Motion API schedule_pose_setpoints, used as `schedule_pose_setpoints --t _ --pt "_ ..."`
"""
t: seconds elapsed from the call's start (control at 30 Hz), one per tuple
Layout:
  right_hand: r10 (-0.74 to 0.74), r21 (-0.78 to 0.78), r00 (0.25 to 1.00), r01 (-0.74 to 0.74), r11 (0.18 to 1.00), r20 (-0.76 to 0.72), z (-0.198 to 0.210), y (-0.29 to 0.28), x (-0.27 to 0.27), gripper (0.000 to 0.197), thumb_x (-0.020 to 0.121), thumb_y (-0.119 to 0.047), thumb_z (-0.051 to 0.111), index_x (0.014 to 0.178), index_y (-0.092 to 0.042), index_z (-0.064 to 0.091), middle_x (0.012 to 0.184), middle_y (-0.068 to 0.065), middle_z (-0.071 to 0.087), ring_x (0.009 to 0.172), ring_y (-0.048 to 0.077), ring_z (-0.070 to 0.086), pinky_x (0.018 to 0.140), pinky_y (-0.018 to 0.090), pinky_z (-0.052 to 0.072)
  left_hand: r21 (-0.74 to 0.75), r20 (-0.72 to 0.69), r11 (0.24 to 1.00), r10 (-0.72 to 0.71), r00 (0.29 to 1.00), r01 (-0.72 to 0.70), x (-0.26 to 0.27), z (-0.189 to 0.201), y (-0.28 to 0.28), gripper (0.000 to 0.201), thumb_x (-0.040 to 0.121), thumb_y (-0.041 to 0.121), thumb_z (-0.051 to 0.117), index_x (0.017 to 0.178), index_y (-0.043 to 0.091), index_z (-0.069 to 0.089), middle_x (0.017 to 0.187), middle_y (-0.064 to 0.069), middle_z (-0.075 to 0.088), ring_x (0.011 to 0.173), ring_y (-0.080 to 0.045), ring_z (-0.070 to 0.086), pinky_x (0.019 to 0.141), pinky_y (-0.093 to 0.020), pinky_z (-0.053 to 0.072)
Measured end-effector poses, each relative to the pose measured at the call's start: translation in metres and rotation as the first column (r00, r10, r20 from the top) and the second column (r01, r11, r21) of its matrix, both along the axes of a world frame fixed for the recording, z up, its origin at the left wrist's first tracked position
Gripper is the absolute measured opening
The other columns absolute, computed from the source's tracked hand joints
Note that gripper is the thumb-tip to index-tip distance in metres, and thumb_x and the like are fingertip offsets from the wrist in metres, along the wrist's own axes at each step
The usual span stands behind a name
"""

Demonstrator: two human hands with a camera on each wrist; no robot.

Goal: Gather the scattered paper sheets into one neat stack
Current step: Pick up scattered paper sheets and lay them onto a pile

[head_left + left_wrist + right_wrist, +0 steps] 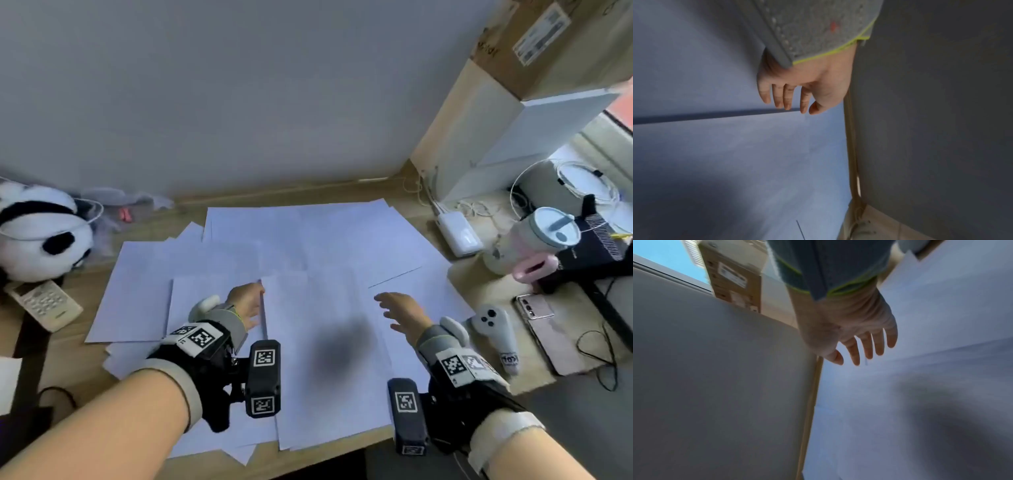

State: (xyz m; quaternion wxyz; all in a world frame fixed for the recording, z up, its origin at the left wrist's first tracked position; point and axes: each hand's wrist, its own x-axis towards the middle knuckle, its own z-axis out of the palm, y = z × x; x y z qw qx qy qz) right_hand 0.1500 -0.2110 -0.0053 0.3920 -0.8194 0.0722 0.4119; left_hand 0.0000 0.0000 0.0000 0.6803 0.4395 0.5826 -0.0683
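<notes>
Several white paper sheets [308,246] lie overlapping across the wooden desk [72,359], some skewed and poking out at the left and front. The nearest sheet [329,359] lies between my hands. My left hand [246,301] hovers at that sheet's left edge with straight fingers [786,99] and holds nothing. My right hand [400,311] is spread above the papers at the sheet's right side, fingers [869,345] apart and empty. Whether either hand touches the paper I cannot tell.
A panda plush [41,233] and a remote [44,305] sit at the left. On the right are a white charger [459,233], a lidded cup [534,240], a white controller [496,335], a phone [544,329] and cables. Boxes [507,113] stand at the back right against the grey wall.
</notes>
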Motion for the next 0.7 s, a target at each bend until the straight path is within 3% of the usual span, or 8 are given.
schedule_pose_setpoints --t 0.07,0.17,0.23,0.3,0.4,0.47,0.6,0.7 --pt "-0.049 -0.029 0.998 0.050 0.998 0.032 -0.012 -0.004 -0.002 0.026 0.094 -0.017 0.046 0.107 0.003 0.056 0.104 0.016 0.050 0.096 0.031 0.049 0.083 0.037 0.037 0.009 -0.071 0.998 0.055 0.996 -0.054 -0.007 -0.014 0.002 0.039 0.095 0.017 0.045 0.132 0.005 0.047 0.131 -0.011 0.050 0.130 -0.029 0.045 0.107 -0.039 0.034" --pt "-0.077 -0.088 0.997 0.075 0.993 -0.015 -0.036 -0.014 -0.007 0.009 0.090 -0.016 0.048 0.083 -0.009 0.046 0.091 0.010 0.043 0.081 0.022 0.038 0.071 0.033 0.027 -0.047 -0.087 0.997 0.061 0.994 -0.066 -0.018 -0.026 -0.001 0.040 0.095 0.017 0.043 0.133 0.006 0.046 0.143 -0.014 0.047 0.133 -0.030 0.043 0.109 -0.039 0.032" --pt "-0.086 -0.089 0.994 0.081 0.993 -0.060 -0.046 -0.017 -0.009 0.016 0.087 -0.016 0.052 0.073 -0.011 0.047 0.081 0.010 0.045 0.071 0.023 0.039 0.064 0.030 0.028 -0.095 -0.091 0.994 0.044 0.995 -0.053 -0.020 -0.031 -0.002 0.036 0.095 0.017 0.044 0.129 0.009 0.049 0.132 -0.015 0.057 0.123 -0.030 0.053 0.103 -0.033 0.040" --pt "-0.057 -0.086 0.994 0.049 0.995 -0.097 -0.049 -0.016 -0.014 0.012 0.086 -0.015 0.058 0.075 -0.011 0.056 0.072 0.010 0.047 0.065 0.025 0.043 0.063 0.031 0.034 -0.158 -0.083 0.987 -0.024 0.996 0.011 -0.023 -0.032 -0.005 0.024 0.092 0.018 0.048 0.115 0.012 0.054 0.099 -0.011 0.064 0.092 -0.026 0.061 0.079 -0.022 0.052" --pt "0.052 -0.007 0.984 -0.054 0.999 -0.168 -0.047 -0.013 -0.025 0.005 0.083 -0.007 0.063 0.087 -0.004 0.065 0.076 0.014 0.062 0.070 0.028 0.057 0.072 0.038 0.048 -0.231 -0.087 0.970 -0.091 0.992 0.069 -0.027 -0.038 -0.010 0.006 0.091 0.015 0.051 0.091 0.011 0.054 0.072 -0.005 0.051 0.069 -0.020 0.052 0.075 -0.024 0.053" --pt "0.109 0.039 0.976 -0.104 0.994 -0.188 -0.042 -0.007 -0.028 0.005 0.083 -0.002 0.060 0.085 -0.003 0.064 0.074 0.012 0.062 0.067 0.027 0.058 0.068 0.034 0.048 -0.227 -0.034 0.970 -0.092 0.995 0.082 -0.029 -0.042 -0.014 0.015 0.092 0.008 0.048 0.078 0.011 0.051 0.069 -0.005 0.050 0.061 -0.018 0.050 0.053 -0.023 0.049" --pt "0.023 0.120 0.999 -0.019 0.993 -0.037 -0.033 0.008 -0.019 0.012 0.086 0.003 0.051 0.092 -0.003 0.060 0.070 0.010 0.057 0.058 0.024 0.053 0.051 0.026 0.048 -0.104 0.071 0.994 0.031 0.997 -0.023 -0.033 -0.041 -0.001 0.014 0.090 0.008 0.052 0.080 0.015 0.060 0.058 0.000 0.063 0.063 -0.016 0.054 0.058 -0.023 0.041" --pt "0.019 0.151 0.999 -0.011 0.989 -0.048 -0.029 0.021 -0.019 0.013 0.087 0.003 0.049 0.089 -0.004 0.060 0.070 0.010 0.057 0.057 0.023 0.054 0.049 0.025 0.049 0.188 0.025 0.965 0.184 0.983 -0.185 -0.045 -0.044 0.025 0.019 0.089 0.007 0.051 0.098 0.018 0.064 0.073 -0.003 0.060 0.069 -0.020 0.052 0.053 -0.021 0.034"
